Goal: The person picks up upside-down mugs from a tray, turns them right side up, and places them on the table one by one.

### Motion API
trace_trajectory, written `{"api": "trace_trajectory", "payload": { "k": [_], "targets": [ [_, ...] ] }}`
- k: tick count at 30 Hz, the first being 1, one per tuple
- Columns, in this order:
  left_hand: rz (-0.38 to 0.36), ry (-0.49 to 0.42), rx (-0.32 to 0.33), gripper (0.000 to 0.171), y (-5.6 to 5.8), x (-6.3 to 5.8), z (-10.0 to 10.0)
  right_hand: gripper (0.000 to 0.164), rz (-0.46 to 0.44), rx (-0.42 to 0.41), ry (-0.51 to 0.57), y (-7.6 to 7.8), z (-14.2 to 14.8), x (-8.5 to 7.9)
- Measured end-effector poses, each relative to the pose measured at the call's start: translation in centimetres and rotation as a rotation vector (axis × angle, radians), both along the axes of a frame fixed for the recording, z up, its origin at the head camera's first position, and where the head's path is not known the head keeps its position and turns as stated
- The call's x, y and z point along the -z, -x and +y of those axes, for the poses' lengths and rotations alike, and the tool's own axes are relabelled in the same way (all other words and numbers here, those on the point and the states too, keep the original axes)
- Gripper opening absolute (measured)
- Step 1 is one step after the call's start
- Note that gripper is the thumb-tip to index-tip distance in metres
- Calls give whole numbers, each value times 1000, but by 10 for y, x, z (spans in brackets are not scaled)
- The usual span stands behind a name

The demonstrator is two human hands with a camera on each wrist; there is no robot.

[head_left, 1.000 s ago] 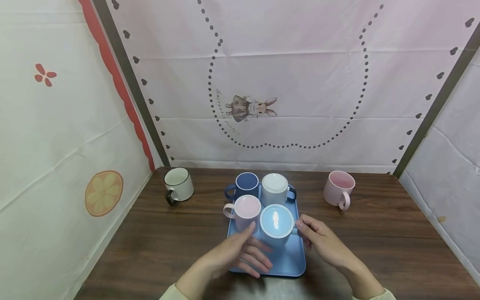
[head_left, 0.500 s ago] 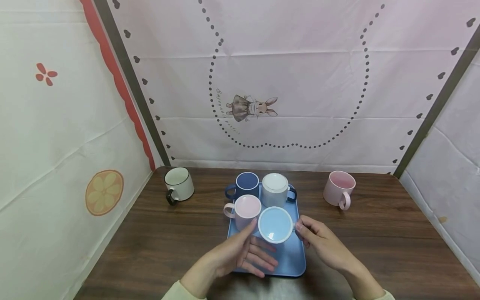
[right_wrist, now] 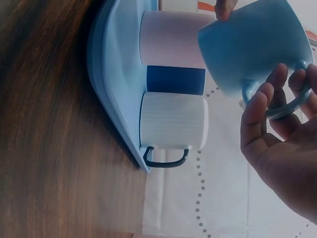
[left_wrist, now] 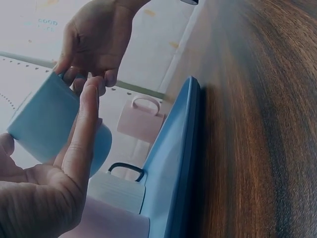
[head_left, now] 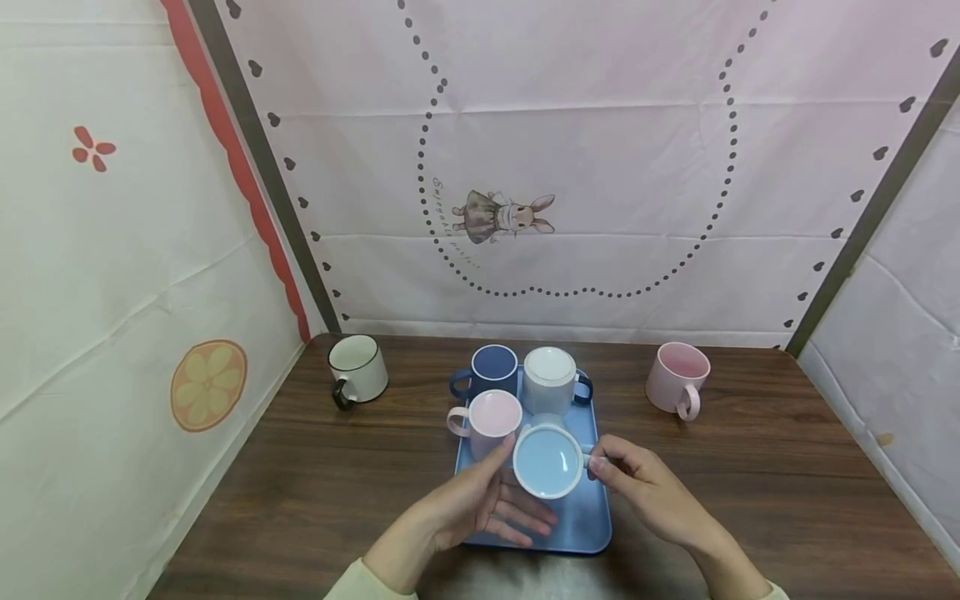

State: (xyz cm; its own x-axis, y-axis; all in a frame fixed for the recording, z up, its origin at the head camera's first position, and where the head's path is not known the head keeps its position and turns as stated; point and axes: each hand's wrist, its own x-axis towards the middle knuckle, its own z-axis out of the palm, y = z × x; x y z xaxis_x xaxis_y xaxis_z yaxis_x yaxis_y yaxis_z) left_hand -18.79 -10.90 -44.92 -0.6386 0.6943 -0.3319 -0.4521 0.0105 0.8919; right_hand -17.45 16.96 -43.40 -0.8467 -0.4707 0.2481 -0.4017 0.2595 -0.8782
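A light blue mug is off the tray, its round face tilted toward the head camera. My right hand pinches the mug's handle, with fingers curled round it in the right wrist view. At the mug's left, my left hand lies along the side with fingers mostly straight, its thumb at the rim. Below is the blue tray. On it stand a pale pink mug, a navy mug and a white mug with a dark handle.
On the wooden table, a white mug with a black handle stands at the back left. Another pink mug is at the back right. Patterned cloth closes off the back and sides.
The light blue mug has moved slightly toward me and tilted, so its side now shows above its round face. My left hand has shifted slightly right, nearer to it.
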Motion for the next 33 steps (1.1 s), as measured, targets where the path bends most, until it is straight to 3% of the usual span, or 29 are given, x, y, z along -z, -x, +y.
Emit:
{"api": "trace_trajectory", "payload": {
  "k": [18, 33],
  "targets": [
    [5, -34, -95, 90, -3, 0, 3, 21, 206, -61, 7, 0, 1, 4],
    [-35, -62, -146, 90, -2, -2, 3, 15, 302, -12, -135, -3, -1, 11]
  ]
}}
